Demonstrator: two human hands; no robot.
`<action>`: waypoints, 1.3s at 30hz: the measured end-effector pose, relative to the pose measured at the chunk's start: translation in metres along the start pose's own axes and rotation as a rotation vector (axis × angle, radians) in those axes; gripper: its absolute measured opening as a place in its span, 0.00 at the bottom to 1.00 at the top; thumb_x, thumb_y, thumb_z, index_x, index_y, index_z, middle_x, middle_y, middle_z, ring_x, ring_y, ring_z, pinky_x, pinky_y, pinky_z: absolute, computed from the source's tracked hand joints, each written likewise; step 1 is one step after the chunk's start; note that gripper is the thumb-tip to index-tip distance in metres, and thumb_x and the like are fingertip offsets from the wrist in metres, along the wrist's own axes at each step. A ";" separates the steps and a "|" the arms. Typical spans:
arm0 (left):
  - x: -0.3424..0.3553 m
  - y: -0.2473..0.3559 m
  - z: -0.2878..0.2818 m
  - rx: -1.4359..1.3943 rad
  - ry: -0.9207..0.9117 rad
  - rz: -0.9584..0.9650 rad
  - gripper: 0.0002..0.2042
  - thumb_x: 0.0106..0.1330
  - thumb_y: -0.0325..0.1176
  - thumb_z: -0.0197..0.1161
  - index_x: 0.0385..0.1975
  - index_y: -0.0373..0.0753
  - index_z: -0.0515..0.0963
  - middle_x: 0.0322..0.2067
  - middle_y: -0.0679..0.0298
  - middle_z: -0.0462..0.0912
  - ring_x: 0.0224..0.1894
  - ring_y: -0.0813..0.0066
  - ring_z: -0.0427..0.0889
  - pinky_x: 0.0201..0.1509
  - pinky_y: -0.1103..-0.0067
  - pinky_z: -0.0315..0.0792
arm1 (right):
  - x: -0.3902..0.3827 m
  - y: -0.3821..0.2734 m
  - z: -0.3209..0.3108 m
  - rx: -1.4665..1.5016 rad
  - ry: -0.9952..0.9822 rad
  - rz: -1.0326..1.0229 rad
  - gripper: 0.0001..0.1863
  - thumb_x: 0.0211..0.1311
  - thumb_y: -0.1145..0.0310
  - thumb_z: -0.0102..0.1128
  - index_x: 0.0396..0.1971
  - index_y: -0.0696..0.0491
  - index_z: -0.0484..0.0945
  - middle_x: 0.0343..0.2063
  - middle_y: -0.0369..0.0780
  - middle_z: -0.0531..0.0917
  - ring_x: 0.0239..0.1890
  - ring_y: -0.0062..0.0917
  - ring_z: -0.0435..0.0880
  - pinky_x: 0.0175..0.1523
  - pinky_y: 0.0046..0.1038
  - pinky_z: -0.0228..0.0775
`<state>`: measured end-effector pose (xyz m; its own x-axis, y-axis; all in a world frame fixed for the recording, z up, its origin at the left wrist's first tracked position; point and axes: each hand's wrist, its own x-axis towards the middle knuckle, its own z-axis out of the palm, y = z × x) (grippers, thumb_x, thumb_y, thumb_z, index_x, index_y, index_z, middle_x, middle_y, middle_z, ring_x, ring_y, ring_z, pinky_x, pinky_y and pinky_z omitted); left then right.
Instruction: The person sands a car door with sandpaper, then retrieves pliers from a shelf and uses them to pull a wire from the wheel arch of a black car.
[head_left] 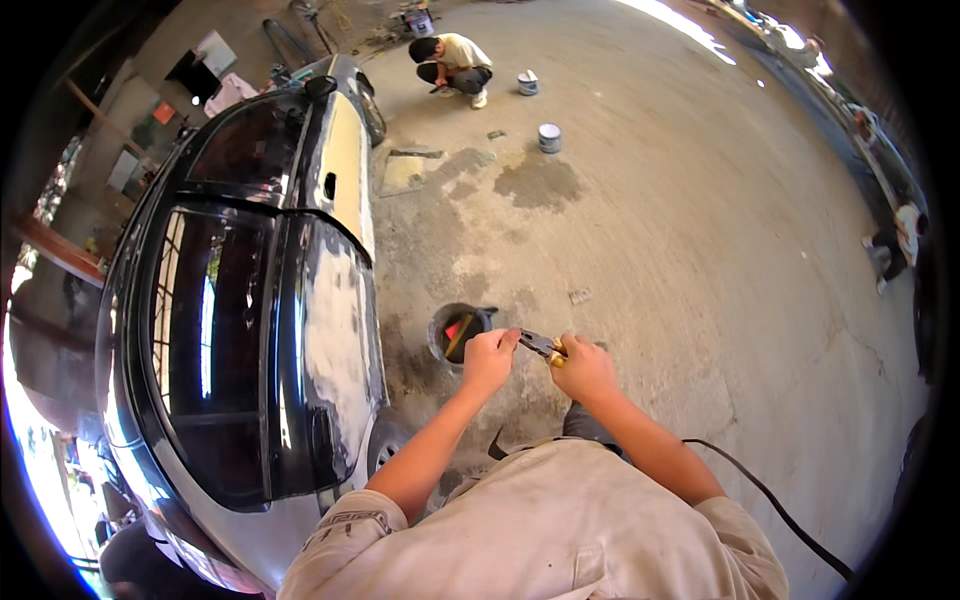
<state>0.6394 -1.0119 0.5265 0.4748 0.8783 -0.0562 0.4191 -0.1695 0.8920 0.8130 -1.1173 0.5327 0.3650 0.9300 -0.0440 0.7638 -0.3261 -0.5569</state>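
Observation:
My right hand point(584, 372) is wrapped round the yellowish handles of a pair of pliers point(537, 343), held in front of my body. The dark metal jaws point left, toward my left hand point(490, 360). My left fingers are pinched together at the jaw tips; whatever lies between them is too small to make out. Beyond and left of my left hand, a dark bucket point(436, 345) stands on the floor with a red item and a stick-like piece inside.
A dark car point(340, 330) with patchy sanded, filler-covered doors fills the left. A black hose or cable point(770, 492) runs across the floor at lower right. Two paint cans point(549, 140) point(528, 84) stand farther off, near a crouching person point(456, 68). Another person point(900, 240) is at far right.

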 end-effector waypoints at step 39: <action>0.857 -0.140 -0.251 -0.146 0.084 -0.559 0.37 0.74 0.64 0.45 0.14 0.36 0.75 0.13 0.61 0.78 0.19 0.68 0.80 0.30 0.69 0.73 | 1.004 -0.164 0.066 -0.227 -0.693 -0.327 0.19 0.59 0.52 0.59 0.41 0.51 0.84 0.35 0.49 0.87 0.40 0.45 0.86 0.48 0.44 0.78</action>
<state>0.7928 -0.1235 0.4658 0.1464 0.8502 -0.5056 0.4748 0.3880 0.7900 1.0194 -0.1188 0.5247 -0.2534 0.8537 -0.4550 0.8919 0.0241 -0.4515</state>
